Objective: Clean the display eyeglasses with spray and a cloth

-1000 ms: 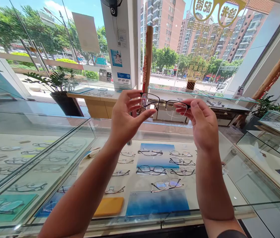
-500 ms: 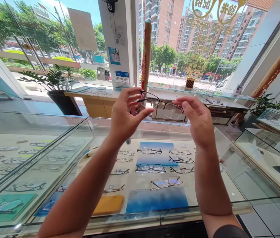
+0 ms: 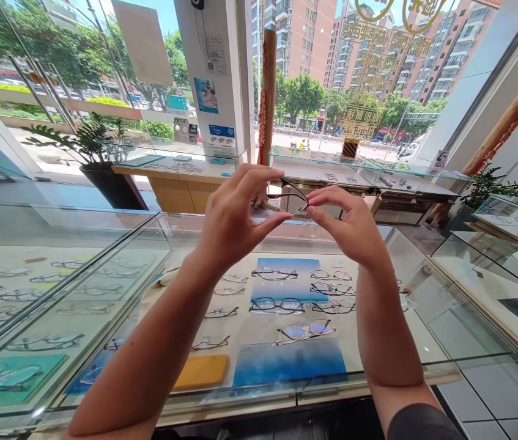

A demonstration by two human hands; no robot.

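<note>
A pair of dark-rimmed eyeglasses (image 3: pixel 293 195) is raised above the glass display case, one clear lens showing and the other part hidden by my right hand. My left hand (image 3: pixel 233 217) grips the left end, index finger at the upper rim and thumb reaching beneath the lens. The thumb and index finger of my right hand (image 3: pixel 353 226) pinch the frame at the inner edge of that lens. Under my hands, inside the case, several eyeglasses (image 3: pixel 277 305) lie in rows beside a blue card (image 3: pixel 288 365) and a yellow case (image 3: pixel 201 372).
The glass display case (image 3: pixel 433 373) runs across in front of me, and another case (image 3: pixel 15 232) adjoins it at left. Farther off stand a low counter (image 3: pixel 171 192), a potted plant (image 3: pixel 112 183) and a wooden post (image 3: pixel 268 91) by the windows. More glass cases (image 3: pixel 465 263) stand at right.
My right hand has moved left from the glasses' right end to near the middle, closer to my left hand. The glasses have turned, so only one lens shows clearly. The view has shifted slightly.
</note>
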